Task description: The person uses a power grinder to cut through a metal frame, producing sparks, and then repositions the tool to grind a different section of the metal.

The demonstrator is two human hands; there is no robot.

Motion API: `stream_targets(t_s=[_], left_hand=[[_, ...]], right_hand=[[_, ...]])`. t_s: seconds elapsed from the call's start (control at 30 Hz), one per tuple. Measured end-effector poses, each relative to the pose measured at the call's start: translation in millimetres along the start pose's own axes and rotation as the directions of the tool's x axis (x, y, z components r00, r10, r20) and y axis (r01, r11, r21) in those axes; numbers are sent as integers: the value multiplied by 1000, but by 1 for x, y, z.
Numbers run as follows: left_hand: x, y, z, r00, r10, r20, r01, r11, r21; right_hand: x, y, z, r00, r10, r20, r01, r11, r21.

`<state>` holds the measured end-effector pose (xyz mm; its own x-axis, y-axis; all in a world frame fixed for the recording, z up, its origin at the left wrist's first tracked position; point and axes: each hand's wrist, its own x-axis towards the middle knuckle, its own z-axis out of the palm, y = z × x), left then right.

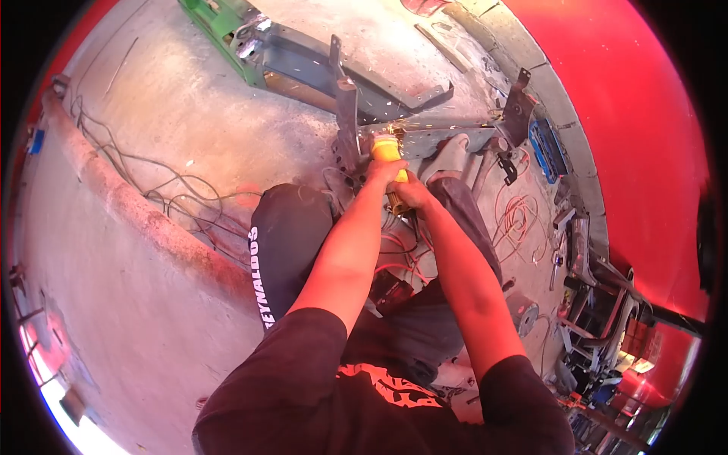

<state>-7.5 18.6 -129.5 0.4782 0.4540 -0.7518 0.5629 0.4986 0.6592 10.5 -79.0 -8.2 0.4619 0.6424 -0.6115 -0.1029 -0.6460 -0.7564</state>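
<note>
A yellow angle grinder [387, 149] points away from me between my knees, with sparks flying at its head. My left hand [385, 171] is wrapped round the grinder's body. Just behind it, my right hand [412, 192] grips the rear part of the same tool. The grinder's head is against or very close to a long grey metal beam [470, 138] lying crosswise; bright sparks hide the exact contact. An upright rusty metal bracket [346, 114] stands just left of the head. My shoe [453, 155] is near the beam on the right.
A green metal frame [220, 38] with a dark channel section lies ahead. A long rusty pipe [144, 208] and tangled cables [178, 182] run along the left. On the right are an orange hose coil [517, 220], a blue case [547, 152] and piled metal parts [599, 311].
</note>
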Motion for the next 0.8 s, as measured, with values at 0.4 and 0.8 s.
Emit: stream_targets(t_s=[0.4,0.8], left_hand=[[-20,11,-6,997,71,-18,-69,995,78],[21,-8,2,998,27,56,-20,993,-116]], right_hand=[[10,18,-9,1000,7,28,-10,994,109],[0,-16,-2,997,47,-54,-40,991,127]])
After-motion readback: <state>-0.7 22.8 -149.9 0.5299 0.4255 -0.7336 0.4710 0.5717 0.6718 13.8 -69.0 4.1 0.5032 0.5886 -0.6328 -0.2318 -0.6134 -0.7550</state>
